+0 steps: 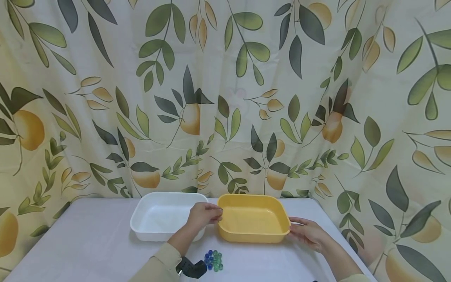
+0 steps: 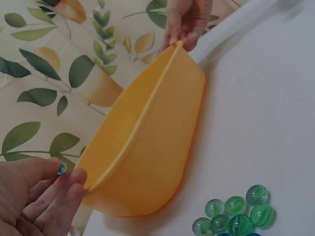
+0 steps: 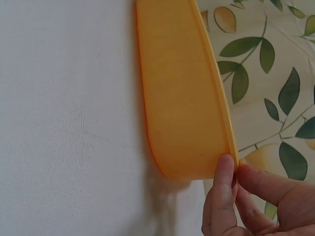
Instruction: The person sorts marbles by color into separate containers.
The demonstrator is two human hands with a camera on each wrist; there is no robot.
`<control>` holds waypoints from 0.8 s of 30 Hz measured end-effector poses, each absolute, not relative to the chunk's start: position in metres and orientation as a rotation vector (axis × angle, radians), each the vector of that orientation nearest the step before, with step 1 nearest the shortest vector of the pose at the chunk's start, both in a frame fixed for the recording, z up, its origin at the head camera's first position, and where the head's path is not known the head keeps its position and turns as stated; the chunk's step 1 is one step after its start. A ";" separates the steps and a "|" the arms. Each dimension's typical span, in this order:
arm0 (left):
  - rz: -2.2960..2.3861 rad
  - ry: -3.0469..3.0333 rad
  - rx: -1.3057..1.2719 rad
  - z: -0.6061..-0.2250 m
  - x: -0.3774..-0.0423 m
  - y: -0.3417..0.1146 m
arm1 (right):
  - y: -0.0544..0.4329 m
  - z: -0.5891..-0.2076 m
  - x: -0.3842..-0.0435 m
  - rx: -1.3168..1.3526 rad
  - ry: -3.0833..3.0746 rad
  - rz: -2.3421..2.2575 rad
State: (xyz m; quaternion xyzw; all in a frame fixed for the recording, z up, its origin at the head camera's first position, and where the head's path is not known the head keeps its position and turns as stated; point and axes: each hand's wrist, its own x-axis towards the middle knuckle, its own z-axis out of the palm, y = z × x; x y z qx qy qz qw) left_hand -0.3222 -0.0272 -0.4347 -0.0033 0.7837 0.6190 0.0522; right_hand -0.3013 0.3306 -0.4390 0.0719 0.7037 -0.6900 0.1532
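Note:
A yellow rectangular tub stands on the white-covered table. At its left end is my left hand. The left wrist view shows a small blue-green marble pinched between that hand's thumb and a finger, while other fingertips meet the tub's rim. My right hand is at the opposite end. In the right wrist view, its thumb and fingers pinch the rim at the tub's corner. Several glass marbles, among them a green marble and a blue marble, lie grouped on the table in front of the tub.
A white tub of similar shape stands left of the yellow one, partly behind my left forearm. Behind both hangs a curtain printed with leaves and fruit. A black strap on my left wrist is close to the marbles.

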 end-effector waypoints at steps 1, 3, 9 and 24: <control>1.890 2.378 -0.013 -0.435 -0.324 -0.026 | 0.331 -0.440 -0.301 0.204 2.017 -1.979; 1.903 2.364 -0.034 -0.435 -0.327 -0.024 | 0.331 -0.440 -0.302 0.198 2.015 -1.977; 1.931 2.359 -0.099 -0.437 -0.337 -0.017 | 0.331 -0.441 -0.303 0.212 2.014 -1.976; 2.008 2.333 -0.207 -0.438 -0.348 -0.008 | 0.334 -0.440 -0.299 0.160 1.960 -2.005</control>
